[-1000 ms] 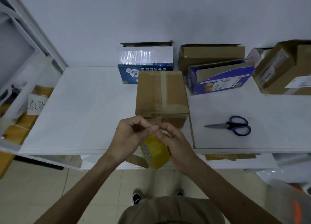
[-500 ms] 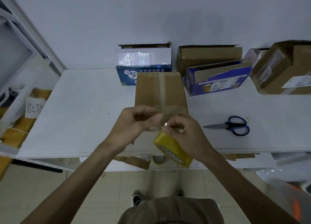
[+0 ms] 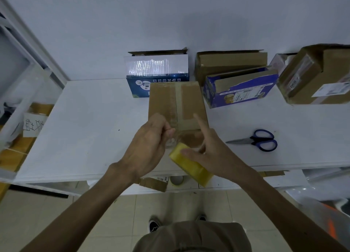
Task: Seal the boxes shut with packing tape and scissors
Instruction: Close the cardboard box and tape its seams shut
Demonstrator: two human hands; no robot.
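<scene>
A brown cardboard box lies flat on the white table, with old tape strips along its middle seam. My left hand pinches the free end of clear tape just over the box's near edge. My right hand grips a yellow tape roll below that edge, index finger pointing up over the box. A short stretch of clear tape spans between the two hands. Blue-handled scissors lie shut on the table to the right.
Against the wall stand a blue-and-white box, an open brown box, a blue printed box and a labelled brown parcel. A white rack stands at left. Cardboard scraps and a tape roll lie on the shelf below.
The hands have drawn apart, pulling out a length of tape. The roll moved down and right, and the left hand rose toward the box's near edge.
</scene>
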